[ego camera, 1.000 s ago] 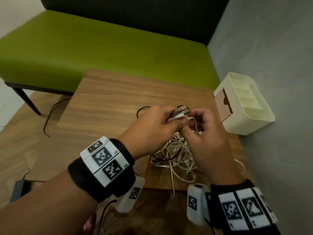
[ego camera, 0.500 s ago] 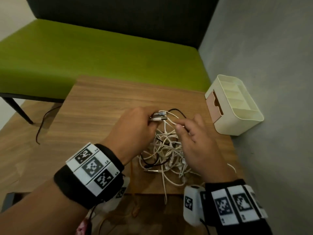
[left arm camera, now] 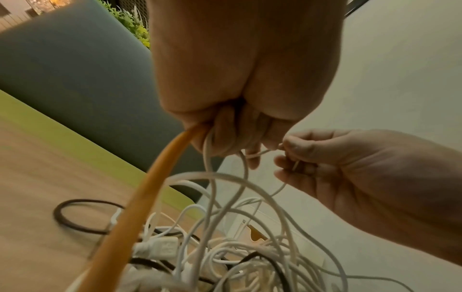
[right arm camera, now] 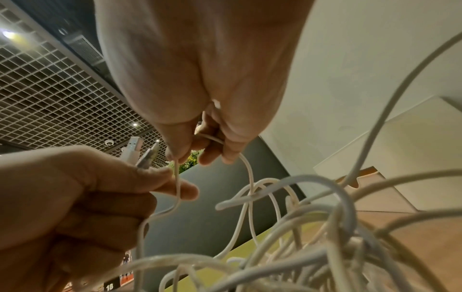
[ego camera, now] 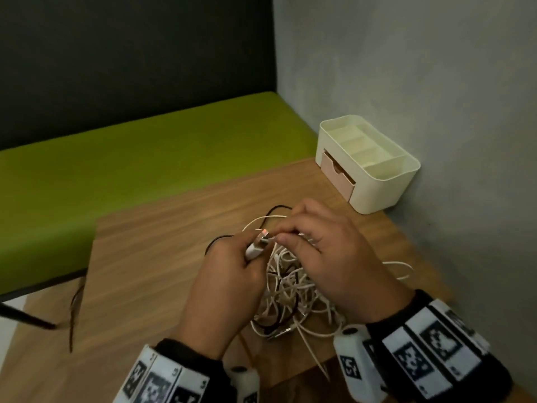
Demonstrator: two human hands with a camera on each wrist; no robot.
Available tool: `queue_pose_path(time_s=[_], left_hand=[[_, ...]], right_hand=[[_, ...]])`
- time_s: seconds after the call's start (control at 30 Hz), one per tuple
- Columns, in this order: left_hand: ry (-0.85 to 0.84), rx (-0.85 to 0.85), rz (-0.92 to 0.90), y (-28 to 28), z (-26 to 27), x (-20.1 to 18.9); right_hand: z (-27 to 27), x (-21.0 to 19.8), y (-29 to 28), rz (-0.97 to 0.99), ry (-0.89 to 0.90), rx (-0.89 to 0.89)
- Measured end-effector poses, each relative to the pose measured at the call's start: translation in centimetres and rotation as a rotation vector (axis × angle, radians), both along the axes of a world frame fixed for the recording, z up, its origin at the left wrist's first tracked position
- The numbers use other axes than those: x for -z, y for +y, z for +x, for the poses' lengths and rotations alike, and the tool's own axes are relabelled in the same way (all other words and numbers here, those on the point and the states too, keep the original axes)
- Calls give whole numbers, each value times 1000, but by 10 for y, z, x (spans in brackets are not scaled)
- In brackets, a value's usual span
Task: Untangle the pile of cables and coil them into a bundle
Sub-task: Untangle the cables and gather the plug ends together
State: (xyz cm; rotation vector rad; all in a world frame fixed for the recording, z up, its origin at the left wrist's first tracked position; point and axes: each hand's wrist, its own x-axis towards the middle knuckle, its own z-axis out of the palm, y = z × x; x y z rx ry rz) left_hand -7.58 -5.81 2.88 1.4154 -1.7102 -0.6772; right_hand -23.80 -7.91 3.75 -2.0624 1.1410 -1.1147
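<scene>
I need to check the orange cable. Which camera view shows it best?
The left wrist view: the orange cable runs large and unhidden from the left hand to the pile. The head view shows only a short piece; the right wrist view shows none.

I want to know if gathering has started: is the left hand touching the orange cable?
Touching. In the left wrist view the orange cable runs up into the left hand, whose curled fingers close round it.
</scene>
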Motion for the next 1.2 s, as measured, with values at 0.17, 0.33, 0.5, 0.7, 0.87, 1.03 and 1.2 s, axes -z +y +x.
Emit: queue_pose_path(time_s=[0.17,0.33,0.5,0.7,0.87,1.03,1.2], left_hand=[[139,-22,27,0,3,-3],[233,-95,-45,4,6,-13],[397,-122,-67,1,17,-13],[423,-185,-36,-2,21,-12],[166,-221,59,5,9,-34],[345,-65,46,-9,7,-59],[142,-21,-10,-19,-4,-19]], right_hand=[[0,0,0,-13,38,23],[2,8,-1,130,171,25],[-7,20,-11,205,256,95],[-11,28,-21,143,243,210],[-11,33,-26,-31,174,301],[0,24,-30,-239,142,318],[10,19,-24,-314,174,221]])
